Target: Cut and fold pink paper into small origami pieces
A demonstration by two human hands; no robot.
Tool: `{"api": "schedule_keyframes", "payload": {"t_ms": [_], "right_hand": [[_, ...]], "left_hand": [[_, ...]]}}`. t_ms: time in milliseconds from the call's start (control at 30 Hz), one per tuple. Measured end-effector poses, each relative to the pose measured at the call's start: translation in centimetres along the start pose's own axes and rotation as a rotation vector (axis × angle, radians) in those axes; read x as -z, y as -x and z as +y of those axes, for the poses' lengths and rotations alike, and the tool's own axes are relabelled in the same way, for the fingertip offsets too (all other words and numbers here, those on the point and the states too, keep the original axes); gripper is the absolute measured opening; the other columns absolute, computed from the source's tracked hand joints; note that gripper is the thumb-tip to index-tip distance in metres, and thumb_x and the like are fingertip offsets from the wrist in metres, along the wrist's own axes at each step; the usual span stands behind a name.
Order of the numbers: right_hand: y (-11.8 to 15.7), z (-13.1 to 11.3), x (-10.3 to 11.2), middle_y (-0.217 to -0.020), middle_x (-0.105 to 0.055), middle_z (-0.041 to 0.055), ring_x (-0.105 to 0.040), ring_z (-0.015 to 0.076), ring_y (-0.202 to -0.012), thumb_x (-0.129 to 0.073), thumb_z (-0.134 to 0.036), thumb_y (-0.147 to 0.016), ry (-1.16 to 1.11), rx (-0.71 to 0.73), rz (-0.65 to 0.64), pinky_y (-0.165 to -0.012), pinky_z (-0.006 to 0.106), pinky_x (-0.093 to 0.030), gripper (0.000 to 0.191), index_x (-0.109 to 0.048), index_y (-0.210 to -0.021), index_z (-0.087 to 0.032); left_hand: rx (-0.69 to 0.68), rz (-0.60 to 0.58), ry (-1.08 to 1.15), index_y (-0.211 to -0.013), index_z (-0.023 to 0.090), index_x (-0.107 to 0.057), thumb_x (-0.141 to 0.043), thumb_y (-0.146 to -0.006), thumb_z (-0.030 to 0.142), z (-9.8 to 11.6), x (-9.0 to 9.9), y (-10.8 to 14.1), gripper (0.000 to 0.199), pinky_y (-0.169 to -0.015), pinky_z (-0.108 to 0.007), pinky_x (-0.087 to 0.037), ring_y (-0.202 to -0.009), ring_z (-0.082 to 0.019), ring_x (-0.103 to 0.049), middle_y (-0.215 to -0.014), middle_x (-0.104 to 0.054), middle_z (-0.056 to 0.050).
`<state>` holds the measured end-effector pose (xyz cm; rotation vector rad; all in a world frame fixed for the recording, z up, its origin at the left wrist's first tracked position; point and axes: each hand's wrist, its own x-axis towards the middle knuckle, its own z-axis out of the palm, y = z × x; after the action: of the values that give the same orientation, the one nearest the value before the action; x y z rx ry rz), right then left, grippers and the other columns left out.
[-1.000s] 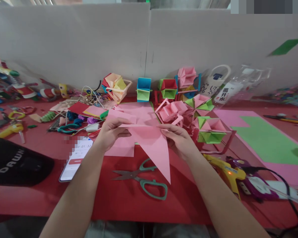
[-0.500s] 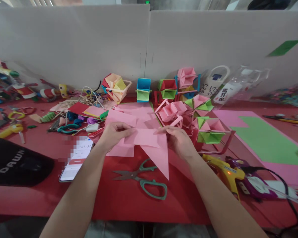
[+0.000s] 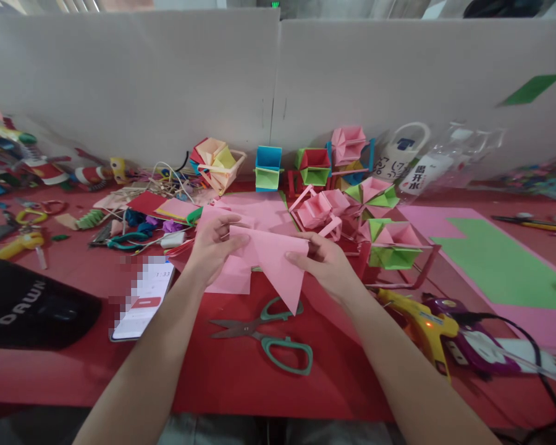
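A piece of pink paper (image 3: 274,255) is stretched between my two hands, with a fold along its top edge and a pointed corner hanging down. My left hand (image 3: 214,249) pinches its left end, thumb in front. My right hand (image 3: 325,264) grips the right end, thumb on the near face and fingers behind. Under it lies a flat pink sheet (image 3: 231,282), partly covered by the held paper and my left hand. Green-handled scissors (image 3: 259,334) rest on the red table just below, blades spread and pointing left; the paper's tip overlaps one handle loop.
A phone (image 3: 146,303) and a black cylinder (image 3: 37,309) lie on the left. At right are a yellow glue gun (image 3: 424,327), a purple power strip (image 3: 477,346) and a green sheet (image 3: 509,262). Folded-paper models (image 3: 393,244) stand behind my hands, before a grey partition (image 3: 134,80).
Both hands have turned the pink paper so its folded edge is at the top and its front faces me. My right thumb has come onto the near face. The scissors have not moved.
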<state>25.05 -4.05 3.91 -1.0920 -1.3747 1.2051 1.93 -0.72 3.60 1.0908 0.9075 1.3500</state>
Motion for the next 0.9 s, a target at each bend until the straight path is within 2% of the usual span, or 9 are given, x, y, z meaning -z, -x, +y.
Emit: {"api": "schedule_keyframes", "payload": {"t_ms": [100, 233, 300, 367, 433, 567, 667, 767, 900], "right_hand": [[0.0, 0.3, -0.4, -0.098, -0.073, 0.0052, -0.068, 0.0198, -0.089, -0.081, -0.034, -0.073, -0.122, -0.035, 0.052, -0.077, 0.033, -0.055, 0.036, -0.067, -0.103, -0.02], [-0.1, 0.3, -0.9, -0.093, -0.073, 0.0012, -0.067, 0.0169, -0.084, -0.085, -0.031, -0.069, -0.298, -0.059, 0.154, -0.076, 0.03, -0.055, 0.037, -0.066, -0.099, -0.023], [-0.2, 0.1, -1.1, -0.094, -0.073, -0.0001, -0.067, 0.0156, -0.083, -0.087, -0.027, -0.065, -0.421, -0.124, 0.165, -0.074, 0.027, -0.056, 0.041, -0.066, -0.1, -0.024], [-0.1, -0.2, -1.2, -0.094, -0.074, 0.0, -0.068, 0.0149, -0.08, -0.088, -0.024, -0.062, -0.552, -0.239, 0.127, -0.07, 0.025, -0.056, 0.042, -0.068, -0.099, -0.024], [0.0, -0.4, -1.3, -0.089, -0.075, 0.0005, -0.069, 0.0146, -0.075, -0.088, -0.022, -0.062, -0.652, -0.342, 0.05, -0.067, 0.024, -0.056, 0.038, -0.07, -0.096, -0.023], [0.4, -0.3, -1.7, -0.085, -0.076, 0.0, -0.07, 0.0132, -0.069, -0.087, -0.023, -0.064, -0.71, -0.426, -0.122, -0.063, 0.022, -0.056, 0.034, -0.072, -0.094, -0.023], [0.7, 0.2, -2.2, -0.088, -0.075, 0.0002, -0.068, 0.0103, -0.068, -0.086, -0.024, -0.067, -0.68, -0.42, -0.196, -0.063, 0.02, -0.055, 0.034, -0.073, -0.098, -0.023], [0.9, 0.4, -2.5, -0.089, -0.074, 0.0008, -0.068, 0.0118, -0.072, -0.087, -0.025, -0.066, -0.617, -0.42, -0.205, -0.068, 0.023, -0.055, 0.032, -0.075, -0.096, -0.022], [0.9, -0.2, -2.0, -0.087, -0.076, 0.0061, -0.071, 0.0213, -0.079, -0.083, -0.045, -0.07, -0.514, -0.411, -0.103, -0.07, 0.031, -0.057, 0.032, -0.075, -0.091, -0.021]], "left_hand": [[0.051, -0.012, 0.101, -0.103, 0.017, -0.066, -0.087, -0.064, 0.019, -0.3, -0.6, 0.1, 0.044, -0.068, -0.021, -0.052, -0.076, -0.011, -0.065, -0.087, -0.069, -0.001], [0.167, -0.074, 0.217, -0.09, 0.016, -0.066, -0.086, -0.067, 0.029, -0.8, -1.7, 0.8, 0.033, -0.075, -0.03, -0.057, -0.075, -0.015, -0.068, -0.087, -0.07, -0.003], [0.216, -0.209, 0.247, -0.096, 0.018, -0.067, -0.085, -0.069, 0.036, -0.8, -2.1, 1.3, 0.037, -0.072, -0.032, -0.057, -0.077, -0.018, -0.07, -0.091, -0.071, -0.005], [0.227, -0.376, 0.267, -0.11, 0.02, -0.067, -0.083, -0.071, 0.042, -0.6, -2.2, 1.8, 0.047, -0.074, -0.034, -0.058, -0.087, -0.023, -0.071, -0.109, -0.071, -0.01], [0.185, -0.445, 0.267, -0.116, 0.023, -0.067, -0.081, -0.074, 0.04, -0.4, -2.2, 2.0, 0.048, -0.078, -0.035, -0.058, -0.094, -0.024, -0.07, -0.125, -0.066, -0.012], [0.036, -0.337, 0.185, -0.113, 0.024, -0.069, -0.082, -0.075, 0.029, -0.4, -2.1, 1.8, 0.041, -0.084, -0.035, -0.055, -0.104, -0.025, -0.067, -0.132, -0.062, -0.01], [-0.032, -0.304, 0.118, -0.109, 0.022, -0.071, -0.082, -0.075, 0.027, -0.7, -2.0, 1.5, 0.036, -0.085, -0.031, -0.054, -0.105, -0.022, -0.065, -0.121, -0.067, -0.009], [-0.056, -0.274, 0.082, -0.093, 0.019, -0.073, -0.08, -0.077, 0.028, -0.9, -1.9, 1.3, 0.02, -0.077, -0.027, -0.053, -0.085, -0.016, -0.065, -0.091, -0.071, -0.004], [-0.036, -0.164, 0.03, -0.088, 0.018, -0.071, -0.08, -0.077, 0.032, -1.0, -1.5, 1.1, 0.019, -0.072, -0.025, -0.052, -0.076, -0.014, -0.063, -0.083, -0.069, -0.001]]}}
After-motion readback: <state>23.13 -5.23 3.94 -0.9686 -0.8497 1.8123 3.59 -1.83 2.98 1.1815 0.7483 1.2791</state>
